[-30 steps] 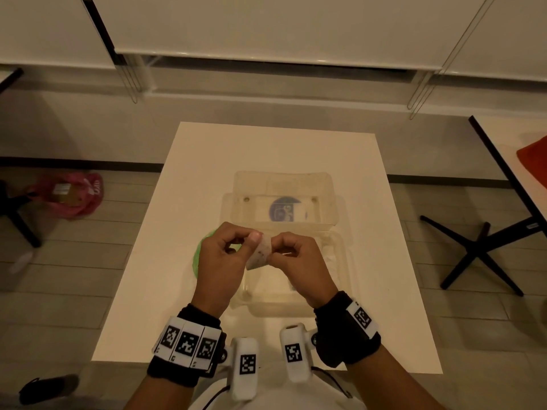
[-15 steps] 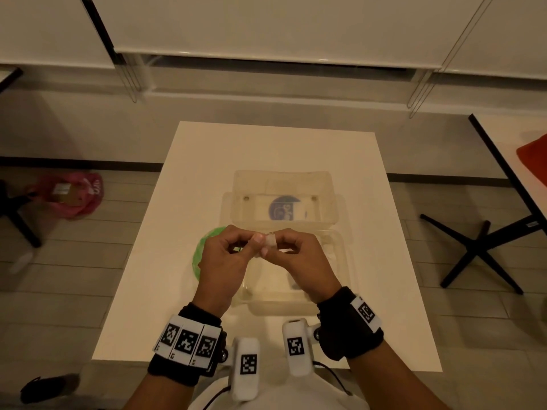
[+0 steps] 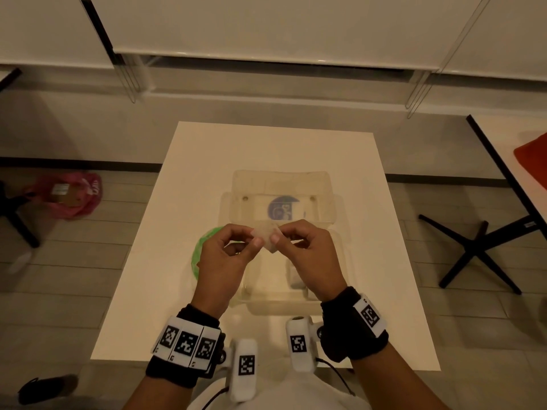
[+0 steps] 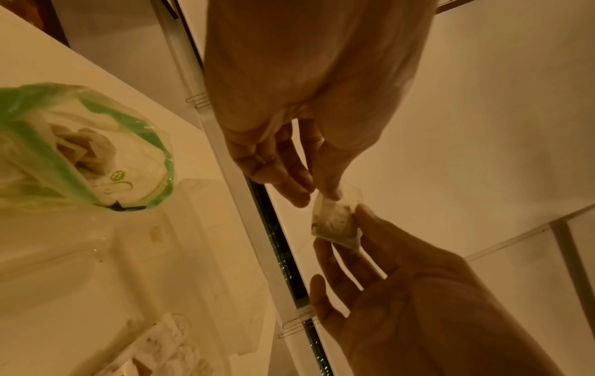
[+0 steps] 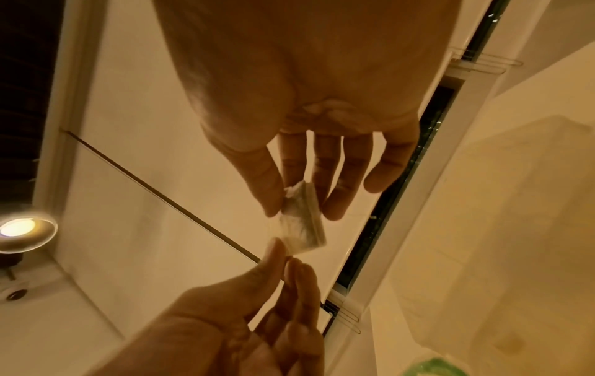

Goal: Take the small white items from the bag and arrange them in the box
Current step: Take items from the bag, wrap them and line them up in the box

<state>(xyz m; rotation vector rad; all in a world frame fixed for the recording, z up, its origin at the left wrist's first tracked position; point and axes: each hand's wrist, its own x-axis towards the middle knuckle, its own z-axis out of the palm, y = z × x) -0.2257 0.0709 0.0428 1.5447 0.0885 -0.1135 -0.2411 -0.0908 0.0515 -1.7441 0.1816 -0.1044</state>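
Observation:
A small white sachet (image 3: 268, 236) with dark specks inside (image 4: 336, 218) hangs in the air between my two hands, above the clear plastic box (image 3: 266, 306). My left hand (image 3: 256, 239) pinches its left corner with thumb and forefinger. My right hand (image 3: 276, 238) pinches the opposite corner (image 5: 302, 221). The green-edged clear bag (image 3: 204, 247) lies on the table left of the box, partly hidden under my left hand; more white sachets show inside it (image 4: 80, 147). One white sachet (image 3: 296, 276) lies in the box by my right wrist.
The box's lid (image 3: 281, 184), with a blue label, lies open behind it on the white table (image 3: 370, 232). A pink bag (image 3: 68, 196) sits on the floor at left. At right are a black chair base (image 3: 479, 250) and another table (image 3: 509, 149).
Both hands have carried the sachet slightly up and away from me, and turned it, so a different face shows now. Box and bag have not moved.

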